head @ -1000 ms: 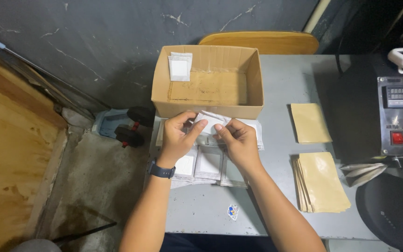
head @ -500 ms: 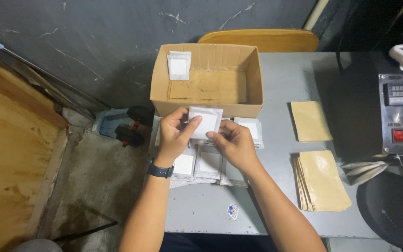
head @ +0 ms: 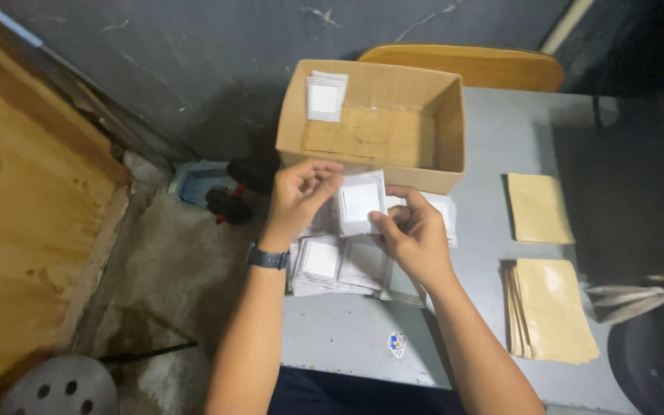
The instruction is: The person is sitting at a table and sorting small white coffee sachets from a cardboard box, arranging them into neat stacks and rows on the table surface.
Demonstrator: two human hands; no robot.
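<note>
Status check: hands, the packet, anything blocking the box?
Left hand and right hand both pinch one white packet. Packet held upright just before the cardboard box, above the packet pile. Nothing between packet and box.

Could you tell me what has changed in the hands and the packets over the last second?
Both hands, left hand and right hand, have lifted a white packet off the pile and turned it flat towards the camera, close to the cardboard box. The box, the packet leaning inside it and the tan envelopes stayed put.
</note>
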